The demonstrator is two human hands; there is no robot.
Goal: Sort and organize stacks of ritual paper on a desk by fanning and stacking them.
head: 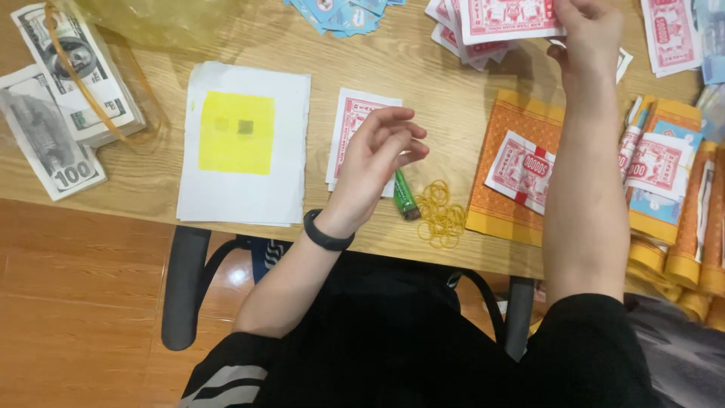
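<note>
My left hand (377, 155) hovers over a red-and-white paper note (349, 125) lying on the wooden table (438, 91), fingers loosely curled and apart; whether it pinches anything is unclear. A black band circles that wrist. My right hand (589, 34) reaches to the far edge and grips a stack of red-and-white paper notes (502, 19). A green lighter (405, 196) and a heap of yellow rubber bands (440, 215) lie just right of my left hand.
White sheets with a yellow square (243, 143) lie at left, grey banknote bundles (64, 98) beyond them. An orange patterned sheet with a red note (517, 170) sits under my right arm. Orange packets (672, 189) pile at right. Blue notes (340, 13) lie far back.
</note>
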